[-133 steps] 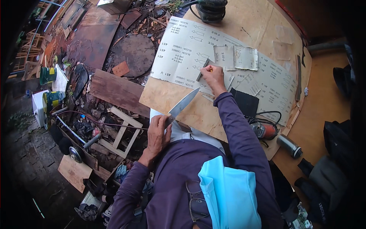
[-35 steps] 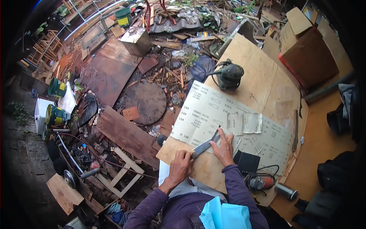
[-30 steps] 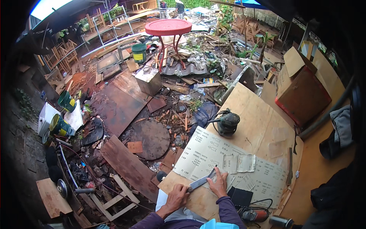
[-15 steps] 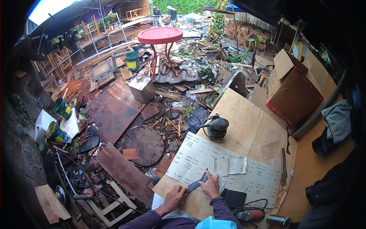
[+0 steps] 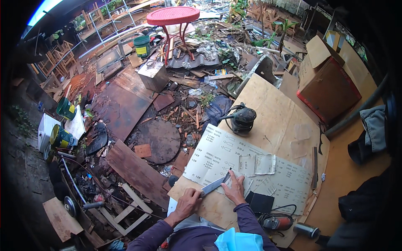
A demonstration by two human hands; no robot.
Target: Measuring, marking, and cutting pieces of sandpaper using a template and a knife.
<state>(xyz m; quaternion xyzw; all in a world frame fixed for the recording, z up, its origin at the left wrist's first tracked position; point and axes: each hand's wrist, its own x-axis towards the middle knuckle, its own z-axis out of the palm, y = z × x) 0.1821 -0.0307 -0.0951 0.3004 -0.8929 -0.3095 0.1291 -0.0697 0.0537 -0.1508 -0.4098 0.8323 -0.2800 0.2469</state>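
Where the knife (image 5: 214, 184) lies, its blade rests across the near edge of the large white printed sheet (image 5: 234, 161), close to the near left corner of the plywood tabletop (image 5: 272, 121). We find the left hand (image 5: 188, 202) closed around the knife's handle, at the tabletop's near edge. The right hand (image 5: 234, 189) lies flat and spread, fingers extended, pressing on the sheet just beside the blade's tip; the two hands are near each other but apart. A cut-out window shows in the sheet just beyond the right hand. Farther along the tabletop, a black orbital sander (image 5: 243, 119) stands at the sheet's far corner, near the left edge. A black pad (image 5: 259, 203) and an orange power tool (image 5: 276, 222) lie by the near edge, right of the right forearm. We note bare plywood beyond the sheet toward the far right, up to a red-edged box (image 5: 328, 90). Scrap boards crowd the ground (image 5: 138, 125) left of the tabletop.
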